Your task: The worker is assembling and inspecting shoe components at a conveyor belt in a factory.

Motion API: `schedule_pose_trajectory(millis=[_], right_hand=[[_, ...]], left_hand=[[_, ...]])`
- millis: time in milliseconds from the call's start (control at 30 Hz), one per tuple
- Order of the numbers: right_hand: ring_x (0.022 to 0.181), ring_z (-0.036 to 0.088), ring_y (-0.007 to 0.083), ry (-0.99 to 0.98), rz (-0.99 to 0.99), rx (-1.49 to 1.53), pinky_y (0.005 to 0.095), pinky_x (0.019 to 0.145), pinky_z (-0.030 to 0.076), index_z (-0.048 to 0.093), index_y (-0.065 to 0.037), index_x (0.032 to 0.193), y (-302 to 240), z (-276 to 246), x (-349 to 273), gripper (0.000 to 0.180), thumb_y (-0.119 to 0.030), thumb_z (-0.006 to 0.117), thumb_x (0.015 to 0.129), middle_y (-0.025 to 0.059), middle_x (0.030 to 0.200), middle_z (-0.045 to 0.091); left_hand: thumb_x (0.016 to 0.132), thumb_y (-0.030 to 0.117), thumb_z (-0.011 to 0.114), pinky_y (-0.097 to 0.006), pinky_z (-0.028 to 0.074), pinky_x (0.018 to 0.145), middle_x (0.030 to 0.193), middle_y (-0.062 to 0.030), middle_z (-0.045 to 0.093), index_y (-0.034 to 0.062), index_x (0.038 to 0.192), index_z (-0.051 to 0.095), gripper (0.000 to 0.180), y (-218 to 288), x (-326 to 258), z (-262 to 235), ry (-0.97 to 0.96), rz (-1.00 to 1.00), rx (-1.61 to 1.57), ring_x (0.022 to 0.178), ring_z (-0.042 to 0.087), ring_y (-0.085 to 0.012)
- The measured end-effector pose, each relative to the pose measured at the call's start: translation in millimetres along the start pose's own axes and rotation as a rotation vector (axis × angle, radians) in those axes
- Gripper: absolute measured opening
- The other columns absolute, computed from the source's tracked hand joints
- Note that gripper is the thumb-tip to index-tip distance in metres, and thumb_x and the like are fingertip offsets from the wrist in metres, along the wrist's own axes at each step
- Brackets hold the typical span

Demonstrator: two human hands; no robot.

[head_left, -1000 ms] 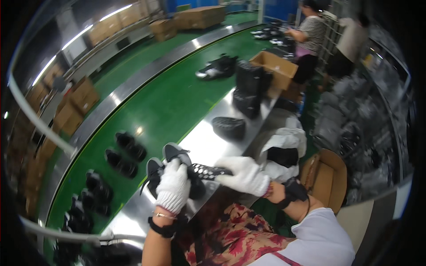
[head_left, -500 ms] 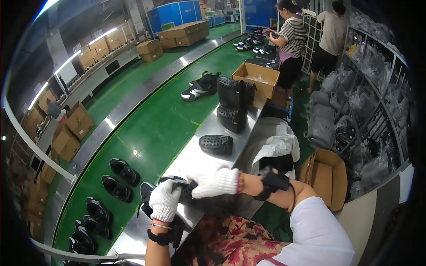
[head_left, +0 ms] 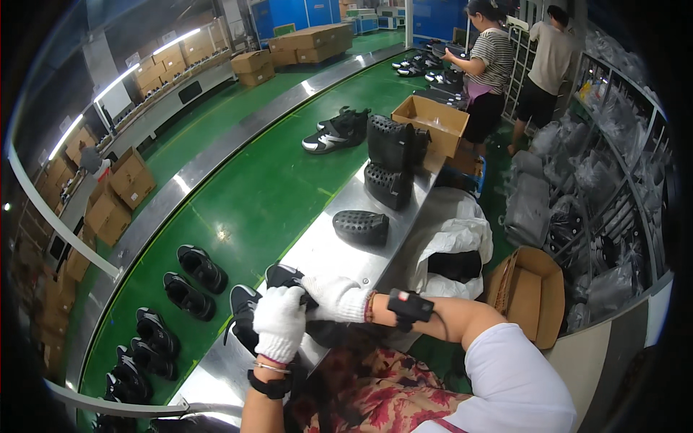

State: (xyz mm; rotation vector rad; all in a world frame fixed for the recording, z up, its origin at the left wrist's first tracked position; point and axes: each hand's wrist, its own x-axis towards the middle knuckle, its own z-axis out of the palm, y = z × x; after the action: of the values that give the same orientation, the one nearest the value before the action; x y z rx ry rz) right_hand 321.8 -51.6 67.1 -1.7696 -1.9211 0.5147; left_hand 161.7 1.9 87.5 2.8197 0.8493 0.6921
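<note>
Left hand (head_left: 280, 322) grips shoe (head_left: 281, 273) near left edge of worktop (head_left: 310, 255), likely steadying it; right hand (head_left: 337, 298) alongside, grasp hidden.

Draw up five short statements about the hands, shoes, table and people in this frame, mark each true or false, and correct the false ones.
1. The left hand and the right hand wear white gloves. True.
2. A dimpled black pad lies on the metal table. True.
3. The left hand is holding that dimpled black pad. False: both hands are at a dark shoe, and the pad lies apart from them.
4. A person in a striped shirt is at the upper right. True.
5. All the footwear in view is bright red. False: the pairs of shoes on the green belt are dark.
</note>
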Motion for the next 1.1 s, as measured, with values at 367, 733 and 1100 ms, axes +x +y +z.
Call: schedule_pose_trajectory(millis=[367, 733, 1100], right_hand=[[0.083, 0.065, 0.0141, -0.171, 0.279, 1.275, 0.0304, 0.069, 0.056, 0.06, -0.002, 0.122, 20, -7, -17, 0.037, -0.027, 0.068, 0.097, 0.0068, 0.099, 0.067], [0.065, 0.057, 0.0043, -0.118, 0.408, 1.21, 0.0188, 0.057, 0.046, 0.067, -0.008, 0.104, -10, 0, -11, 0.014, -0.013, 0.07, 0.092, -0.0025, 0.082, 0.064], [0.063, 0.062, 0.0145, -0.141, 0.34, 0.85, 0.0298, 0.057, 0.05, 0.068, -0.003, 0.1, -6, 12, -42, 0.012, -0.011, 0.066, 0.092, 0.0091, 0.077, 0.065]], left_hand=[[0.066, -0.002, 0.072, -0.041, 0.054, 0.077, 0.098, -0.0098, 0.065, 0.0097, 0.109, 0.067, 0.045, 13, -61, -20, 0.111, -0.127, 0.104, 0.092, 0.063, -0.032], [0.064, -0.003, 0.073, -0.041, 0.056, 0.083, 0.097, -0.0117, 0.069, 0.0084, 0.104, 0.069, 0.042, 5, -88, -19, 0.206, -0.182, 0.049, 0.094, 0.067, -0.0321], [0.068, 0.001, 0.073, -0.042, 0.054, 0.078, 0.095, -0.012, 0.066, 0.0073, 0.11, 0.065, 0.043, 4, -77, -9, 0.264, -0.157, 0.037, 0.09, 0.064, -0.0324]])
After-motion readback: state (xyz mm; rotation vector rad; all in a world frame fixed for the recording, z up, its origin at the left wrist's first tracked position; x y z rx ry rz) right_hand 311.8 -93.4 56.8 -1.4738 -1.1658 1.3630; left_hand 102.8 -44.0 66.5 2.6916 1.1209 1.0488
